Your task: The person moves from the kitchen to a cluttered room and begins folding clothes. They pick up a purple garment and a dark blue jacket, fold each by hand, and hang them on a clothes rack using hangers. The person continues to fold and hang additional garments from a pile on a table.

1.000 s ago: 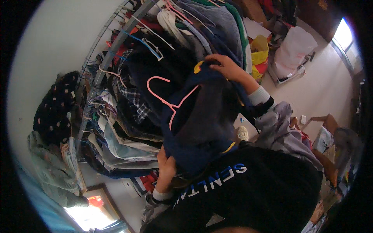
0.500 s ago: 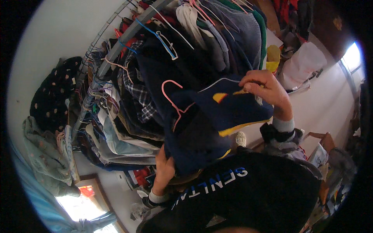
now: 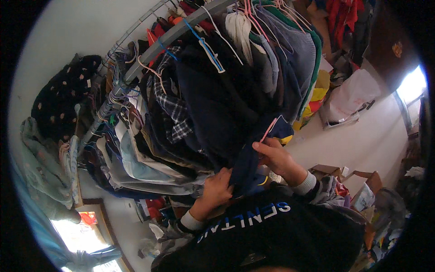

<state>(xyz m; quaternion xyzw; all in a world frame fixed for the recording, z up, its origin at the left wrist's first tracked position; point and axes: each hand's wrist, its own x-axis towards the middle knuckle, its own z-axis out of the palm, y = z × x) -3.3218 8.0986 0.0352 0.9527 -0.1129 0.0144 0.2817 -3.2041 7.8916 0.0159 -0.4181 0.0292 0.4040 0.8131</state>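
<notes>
A navy garment with yellow trim [image 3: 244,161] hangs bunched between my two hands, just above my black top. My left hand [image 3: 213,191] is closed on its left edge. Higher up on the other side, my right hand [image 3: 280,159] pinches the cloth close to a pink hanger [image 3: 269,129], whose slim end sticks up above the fingers. Folds of cloth hide the rest of the hanger. Directly behind the garment hang dark clothes [image 3: 213,104], among them a black-and-white checked shirt [image 3: 171,106].
A metal rail [image 3: 147,54] packed with clothes on hangers curves across the upper left. Grey knitwear [image 3: 297,50] hangs toward its right end. On the floor at right are a white plastic bag [image 3: 351,93] and open cardboard boxes [image 3: 362,181]. A blue curtain [image 3: 41,231] hangs lower left.
The garment, spread out before, is now gathered and lower. My right hand has come down and left toward my body; my left hand has moved right. The pink hanger has shifted right with the garment.
</notes>
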